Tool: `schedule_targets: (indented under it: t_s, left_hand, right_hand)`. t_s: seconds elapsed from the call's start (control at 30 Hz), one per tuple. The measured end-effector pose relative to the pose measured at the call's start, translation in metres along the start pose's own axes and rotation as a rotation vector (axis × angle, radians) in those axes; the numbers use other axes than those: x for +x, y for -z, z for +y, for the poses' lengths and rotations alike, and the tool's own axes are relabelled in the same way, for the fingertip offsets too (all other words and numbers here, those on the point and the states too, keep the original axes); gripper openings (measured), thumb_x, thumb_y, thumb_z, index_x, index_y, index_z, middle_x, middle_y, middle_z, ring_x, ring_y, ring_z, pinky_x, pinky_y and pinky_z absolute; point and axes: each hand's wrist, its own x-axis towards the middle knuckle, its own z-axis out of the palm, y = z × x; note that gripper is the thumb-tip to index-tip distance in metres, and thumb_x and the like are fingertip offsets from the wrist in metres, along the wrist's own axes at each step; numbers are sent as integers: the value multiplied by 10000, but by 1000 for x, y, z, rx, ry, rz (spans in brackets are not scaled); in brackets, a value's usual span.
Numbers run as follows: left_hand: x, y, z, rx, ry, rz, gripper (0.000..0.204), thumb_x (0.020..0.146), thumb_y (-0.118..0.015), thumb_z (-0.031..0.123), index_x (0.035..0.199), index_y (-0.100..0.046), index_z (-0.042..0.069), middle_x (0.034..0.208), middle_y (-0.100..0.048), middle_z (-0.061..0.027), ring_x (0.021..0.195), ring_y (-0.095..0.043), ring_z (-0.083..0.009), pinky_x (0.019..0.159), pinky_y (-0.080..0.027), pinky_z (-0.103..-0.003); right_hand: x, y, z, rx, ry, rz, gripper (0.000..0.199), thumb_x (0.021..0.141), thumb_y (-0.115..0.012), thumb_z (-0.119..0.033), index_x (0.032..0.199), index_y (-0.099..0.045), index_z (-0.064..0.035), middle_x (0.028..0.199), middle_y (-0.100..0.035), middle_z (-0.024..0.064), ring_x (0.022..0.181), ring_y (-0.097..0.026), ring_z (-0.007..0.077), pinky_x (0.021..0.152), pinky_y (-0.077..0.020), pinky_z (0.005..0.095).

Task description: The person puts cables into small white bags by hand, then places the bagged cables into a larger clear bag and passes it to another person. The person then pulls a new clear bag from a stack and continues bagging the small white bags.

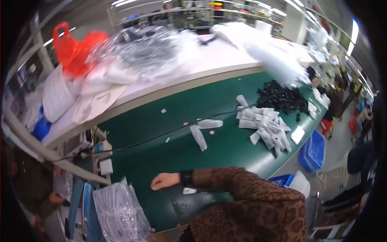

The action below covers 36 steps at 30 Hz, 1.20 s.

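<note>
My right hand (165,181), at the end of a leopard-print sleeve with a dark band at the wrist, hovers over the green table with its fingers curled in; nothing shows in them. At the lower left, a clear plastic bag (119,209) full of white, flat-packed pieces is tilted up at the table's near edge. A small part of my left hand (152,230) shows at the bag's lower right edge, gripping it; the rest is hidden. Beyond my right hand, two white wrapped pieces (198,137) lie crossed. A small white tag (189,190) lies beside my wrist.
A heap of white wrapped pieces (266,127) and a pile of black parts (282,97) lie right on the green table (153,137). A black cable (161,138) crosses it. The shelf above holds plastic bags and a red bag (76,50). Another person's hand (56,197) is at left.
</note>
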Motion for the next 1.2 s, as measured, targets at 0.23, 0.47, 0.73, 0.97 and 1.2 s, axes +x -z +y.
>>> schedule_targets:
  t_s: [0.23,0.47,0.73,0.97,1.2]
  left_hand:
    - [48,-98,65,274,137,1,415,1009,-525,324,1359,-474,108,1014,-527,8,752,-461,-127,624,-351,-330]
    - [24,-249,134,913,-373,-421,367,1034,-427,309,1109,-600,-5,931,-674,-127,808,-670,-207,702,-562,-328]
    - [11,-342,74,667,-480,-340,274,1023,-477,224,990,-624,-5,765,-648,-72,665,-630,-136,610,-512,-253]
    - [-8,-392,24,628,-516,-284,265,1020,-485,217,1004,-625,-7,786,-650,-72,695,-636,-135,631,-516,-253]
    - [-25,-415,2,636,-567,-249,256,1015,-490,209,1010,-626,-8,795,-651,-69,711,-637,-135,645,-515,-250]
  right_hand:
    - [-302,75,-221,-286,125,359,226,919,-666,-187,1022,-709,10,958,-727,100,910,-685,153,813,-529,274]
    - [-489,153,-309,-950,242,1399,233,842,-696,-140,1054,-710,-44,1025,-703,65,980,-649,166,888,-483,292]
    - [-539,235,-284,-1294,149,1087,247,833,-711,-166,1060,-716,-69,997,-707,58,940,-663,205,875,-500,319]
    - [-533,259,-299,-1307,107,968,177,850,-687,-134,986,-701,-21,875,-700,81,793,-668,204,729,-517,308]
    - [-533,290,-306,-1083,156,907,107,871,-661,-108,882,-657,-2,757,-661,103,686,-625,190,644,-486,296]
